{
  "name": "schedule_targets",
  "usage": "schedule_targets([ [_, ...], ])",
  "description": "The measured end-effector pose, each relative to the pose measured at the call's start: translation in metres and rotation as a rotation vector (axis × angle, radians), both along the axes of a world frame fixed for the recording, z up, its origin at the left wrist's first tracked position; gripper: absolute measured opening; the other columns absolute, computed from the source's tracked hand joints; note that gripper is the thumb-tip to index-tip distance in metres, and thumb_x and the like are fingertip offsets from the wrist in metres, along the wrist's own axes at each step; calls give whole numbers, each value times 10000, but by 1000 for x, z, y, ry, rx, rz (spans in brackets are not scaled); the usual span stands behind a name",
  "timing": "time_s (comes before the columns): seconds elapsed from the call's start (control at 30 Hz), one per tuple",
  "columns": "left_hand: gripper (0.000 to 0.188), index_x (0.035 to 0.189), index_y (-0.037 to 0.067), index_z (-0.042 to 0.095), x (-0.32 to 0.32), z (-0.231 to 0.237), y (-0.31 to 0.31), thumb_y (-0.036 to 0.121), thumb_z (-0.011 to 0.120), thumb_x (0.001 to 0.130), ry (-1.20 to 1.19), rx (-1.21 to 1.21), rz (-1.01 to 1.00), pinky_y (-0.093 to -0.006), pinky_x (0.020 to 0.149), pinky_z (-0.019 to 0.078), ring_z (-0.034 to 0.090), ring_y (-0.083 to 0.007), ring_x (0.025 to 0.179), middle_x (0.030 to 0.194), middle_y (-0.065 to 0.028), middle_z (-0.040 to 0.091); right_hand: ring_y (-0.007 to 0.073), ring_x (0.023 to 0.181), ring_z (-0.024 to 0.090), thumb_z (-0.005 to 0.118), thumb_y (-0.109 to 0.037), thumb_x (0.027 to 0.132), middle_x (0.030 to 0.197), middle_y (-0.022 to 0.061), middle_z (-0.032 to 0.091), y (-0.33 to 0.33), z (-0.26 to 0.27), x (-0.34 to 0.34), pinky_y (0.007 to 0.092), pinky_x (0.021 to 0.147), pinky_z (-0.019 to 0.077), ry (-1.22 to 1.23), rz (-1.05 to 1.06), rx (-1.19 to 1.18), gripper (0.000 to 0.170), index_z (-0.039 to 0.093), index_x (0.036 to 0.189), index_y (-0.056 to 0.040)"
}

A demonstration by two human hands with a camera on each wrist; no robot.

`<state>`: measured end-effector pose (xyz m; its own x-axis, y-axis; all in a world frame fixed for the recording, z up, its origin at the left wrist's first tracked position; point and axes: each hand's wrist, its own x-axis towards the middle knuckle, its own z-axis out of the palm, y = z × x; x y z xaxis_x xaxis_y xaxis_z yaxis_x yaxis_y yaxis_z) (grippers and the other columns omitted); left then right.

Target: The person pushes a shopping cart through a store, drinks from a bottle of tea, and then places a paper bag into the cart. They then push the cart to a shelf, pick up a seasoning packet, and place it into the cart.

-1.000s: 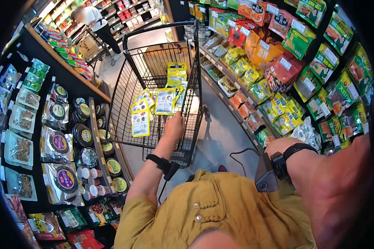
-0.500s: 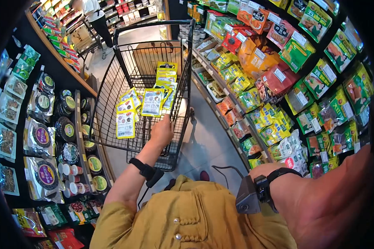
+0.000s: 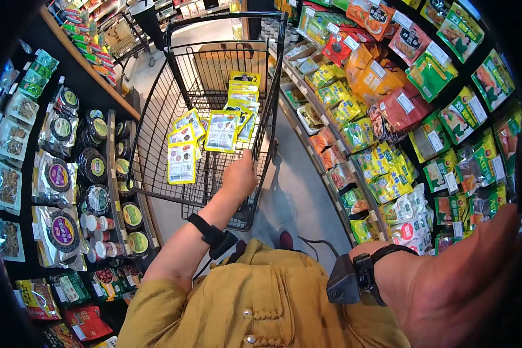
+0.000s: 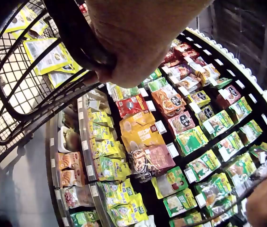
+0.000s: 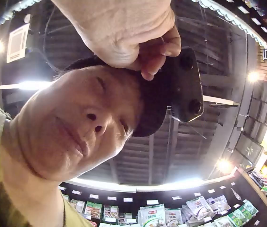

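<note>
My left hand (image 3: 240,177) is at the near right corner of a black wire shopping cart (image 3: 226,17). In the left wrist view its fingers wrap the cart's black bar (image 4: 79,40). Yellow-edged packets lie in the basket: one in the middle (image 3: 221,131), one to the left (image 3: 181,163), and a yellow stack (image 3: 243,87) behind. My right hand (image 5: 119,28) is raised beside my head in the right wrist view, fingers bent, overlapping the dark cap and head camera (image 5: 187,87). I cannot tell whether they grip it.
A shelf of bagged foods (image 3: 388,116) curves along the right. Another shelf with round packs and trays (image 3: 58,177) runs along the left. Grey floor (image 3: 293,197) shows between them. Ahead at the top left are another cart (image 3: 124,39) and a person's dark trousers (image 3: 148,23).
The head view has shifted, and the person ahead has mostly left its top edge. My left hand stays at the cart's corner, the right stays raised, and the packets lie as before.
</note>
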<state>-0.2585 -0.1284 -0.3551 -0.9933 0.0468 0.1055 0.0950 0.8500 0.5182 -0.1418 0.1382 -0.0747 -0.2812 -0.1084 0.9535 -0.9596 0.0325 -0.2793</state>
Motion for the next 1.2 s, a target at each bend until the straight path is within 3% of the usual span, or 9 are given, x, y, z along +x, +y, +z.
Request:
schedule_targets([
  [0.5,283,1015,8,472,2,11,23,254,528,889,-102,62,20,-530,666,491,629,-443,696,713,-253,630,194,614,567,645,-61,787,720,47,625,-37,4,-29,303,578,431,-54,60,-29,284,659,1070,-49],
  [0.57,366,1057,4,511,4,12,17,313,588,876,-78,128,-56,-526,688,489,622,-451,732,763,-268,636,197,613,570,649,-50,783,716,51,628,-47,-12,-31,301,573,435,-204,-23,37,292,662,1074,-45],
  [0.63,644,1390,85,407,7,17,-5,406,614,871,-295,267,-170,-434,827,491,623,-391,938,1013,-221,653,200,611,572,653,-39,779,713,55,630,-66,-38,-42,299,568,438,-496,-137,222,299,665,1078,-41],
  [0.7,671,1409,139,400,21,25,-36,423,643,852,-225,323,-336,-422,842,487,610,-380,991,1121,-193,627,226,725,630,649,-69,810,806,88,664,-81,-83,-66,331,640,473,-709,-140,425,273,660,1082,-51],
  [0.77,702,1415,171,397,36,39,-70,400,689,820,-60,42,-616,-428,842,484,601,-382,1006,1189,-191,594,249,846,641,631,-108,843,936,112,679,-76,-161,-91,360,725,483,-561,-128,531,259,655,1098,-69],
  [0.83,633,1342,164,483,59,48,-92,380,700,789,-93,-90,-665,-438,771,490,621,-384,917,1011,-194,648,282,984,605,631,-159,848,1069,135,658,-70,-216,-99,396,839,470,-665,-44,544,261,656,1102,-105],
  [0.9,494,1243,140,562,74,52,-101,306,711,802,-434,-243,-628,-414,714,503,629,-342,836,941,-144,659,324,1089,548,640,-183,838,1221,137,595,-70,-253,-102,431,906,452,-557,-32,635,278,651,1109,-125],
  [0.97,399,1135,147,616,82,44,-91,259,724,767,-197,-213,-533,-414,682,510,637,-329,791,874,-110,669,354,1166,494,649,-197,830,1362,132,490,-73,-263,-97,463,958,423,-566,-3,729,311,630,1131,-124],
  [1.2,241,955,140,687,80,27,-77,167,730,719,-265,-255,-475,-387,660,520,647,-279,749,820,-70,679,375,1181,483,624,-167,853,1510,117,293,-75,-277,-114,450,971,402,-716,134,705,184,628,1029,-113],
])
